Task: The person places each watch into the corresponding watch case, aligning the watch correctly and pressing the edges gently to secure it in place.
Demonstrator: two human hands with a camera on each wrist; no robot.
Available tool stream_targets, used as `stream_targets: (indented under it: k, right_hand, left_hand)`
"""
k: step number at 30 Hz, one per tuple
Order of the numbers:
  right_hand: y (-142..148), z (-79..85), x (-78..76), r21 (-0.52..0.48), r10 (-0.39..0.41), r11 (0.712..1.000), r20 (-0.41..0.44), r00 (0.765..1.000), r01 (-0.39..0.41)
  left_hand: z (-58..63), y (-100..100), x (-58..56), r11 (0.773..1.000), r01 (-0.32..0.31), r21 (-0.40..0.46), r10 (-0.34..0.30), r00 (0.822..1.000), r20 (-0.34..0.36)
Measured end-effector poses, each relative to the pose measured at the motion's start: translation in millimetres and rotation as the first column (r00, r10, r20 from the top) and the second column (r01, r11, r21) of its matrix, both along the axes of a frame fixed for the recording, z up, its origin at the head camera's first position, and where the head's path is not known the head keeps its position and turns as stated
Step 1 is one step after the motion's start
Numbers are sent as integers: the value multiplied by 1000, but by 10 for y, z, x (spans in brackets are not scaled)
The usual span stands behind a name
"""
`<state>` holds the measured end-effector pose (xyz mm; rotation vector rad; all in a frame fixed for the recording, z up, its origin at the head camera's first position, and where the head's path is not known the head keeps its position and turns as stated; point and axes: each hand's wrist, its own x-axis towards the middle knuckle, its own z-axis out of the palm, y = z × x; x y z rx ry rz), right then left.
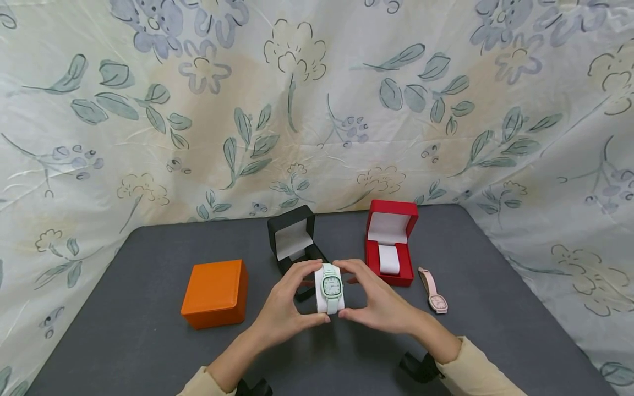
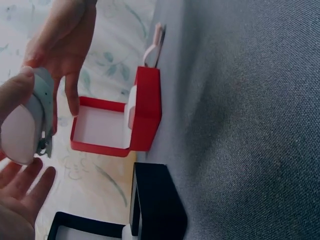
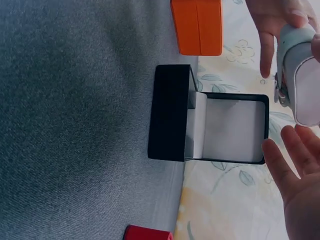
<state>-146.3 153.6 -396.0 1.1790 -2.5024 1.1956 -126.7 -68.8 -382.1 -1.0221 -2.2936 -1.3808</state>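
A light green watch [image 1: 332, 285], its square dial facing up, is wrapped around a white cushion [image 2: 17, 135]. My left hand [image 1: 284, 308] holds it from the left, thumb at the near end and fingers at the far end. From the right, my right hand [image 1: 383, 308] holds it the same way. Both wrist views show the pair lifted above the table, with the strap's buckle on the underside. Just behind my hands stands an open black box [image 3: 170, 115] with a pale lining; my left hand and the cushion partly hide it in the head view.
An open red box [image 1: 406, 264] with a white cushion inside stands back right. A pink watch [image 1: 438, 302] lies beside it. On the left sits a closed orange box [image 1: 213, 291]. A floral cloth [image 1: 297, 137] hangs behind the dark grey table [image 1: 143, 308].
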Motion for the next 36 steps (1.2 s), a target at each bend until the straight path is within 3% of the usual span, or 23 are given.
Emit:
stream_targets:
  k: [7, 12, 19, 26, 36]
  right_hand:
    - [-28, -38, -97, 6, 8, 1000, 30, 1000, -8]
    - [-50, -74, -178, 13, 30, 999, 75, 997, -31]
    - [-55, -96, -321, 38, 61, 997, 201, 978, -70]
    - [-88, -74, -496, 129, 39, 989, 227, 973, -70]
    - [-157, -58, -731, 202, 30, 976, 218, 975, -75]
  left_hand:
    - [-208, -87, -131, 998, -29, -63, 34, 997, 74]
    - [-242, -143, -158, 996, -33, -81, 41, 993, 108]
    - [-281, -144, -215, 990, -99, -102, 113, 983, 147]
    - [-355, -139, -336, 983, -163, -86, 174, 974, 144]
    - [-432, -127, -511, 961, -243, -132, 263, 951, 165]
